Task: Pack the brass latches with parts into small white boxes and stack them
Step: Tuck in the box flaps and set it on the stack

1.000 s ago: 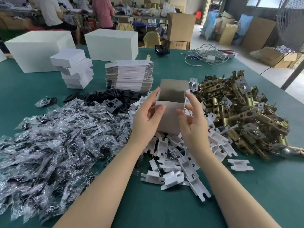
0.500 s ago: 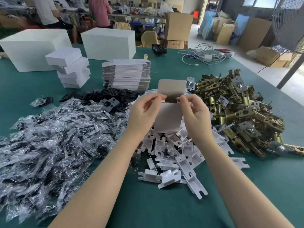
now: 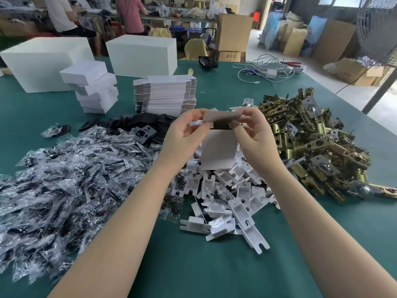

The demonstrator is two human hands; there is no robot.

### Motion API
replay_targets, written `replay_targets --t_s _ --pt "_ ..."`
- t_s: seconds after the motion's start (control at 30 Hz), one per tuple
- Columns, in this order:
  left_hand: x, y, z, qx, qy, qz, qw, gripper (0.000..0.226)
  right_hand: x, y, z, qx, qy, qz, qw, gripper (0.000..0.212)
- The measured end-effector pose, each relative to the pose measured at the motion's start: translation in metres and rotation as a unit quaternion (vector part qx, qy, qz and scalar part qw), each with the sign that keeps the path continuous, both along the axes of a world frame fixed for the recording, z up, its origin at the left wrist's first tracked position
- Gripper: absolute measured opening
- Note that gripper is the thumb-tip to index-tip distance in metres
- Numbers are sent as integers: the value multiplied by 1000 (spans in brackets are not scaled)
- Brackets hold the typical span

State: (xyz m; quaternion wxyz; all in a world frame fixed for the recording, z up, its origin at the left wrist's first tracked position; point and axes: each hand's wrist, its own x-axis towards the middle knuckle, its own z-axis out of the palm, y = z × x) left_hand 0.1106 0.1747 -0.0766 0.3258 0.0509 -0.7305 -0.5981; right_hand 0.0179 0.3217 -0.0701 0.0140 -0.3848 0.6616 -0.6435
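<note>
Both hands are holding one small white box [image 3: 218, 150] upright above the pile of white inserts [image 3: 227, 196] at table centre. The left hand [image 3: 182, 138] is pinching the box's top left corner, thumb and fingers curled on the flap [image 3: 222, 116]. The right hand [image 3: 256, 134] is pinching the top right corner the same way, fingers bent inward over the side tab. The flap is standing half raised, the box mouth dark beneath it. No legible writing or brand is showing on the box. Brass latches [image 3: 318, 145] are lying heaped just right of the hands. Bagged parts [image 3: 64, 179] are spreading left. Finished boxes [image 3: 92, 87] are standing stacked at far left, beside flat blanks [image 3: 165, 93].
</note>
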Motion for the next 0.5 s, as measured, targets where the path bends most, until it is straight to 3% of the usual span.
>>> replay_targets --t_s 0.2,0.33,0.5 --pt "8 -3 -4 -96 18 -1 995 20 -2 8 -3 60 88 -9 994 28" --pt "12 -7 -5 -157 24 -6 987 28 -7 12 -5 66 104 7 992 14" --pt "12 -8 -6 -124 8 -40 991 23 -10 13 -7 65 100 6 993 12"
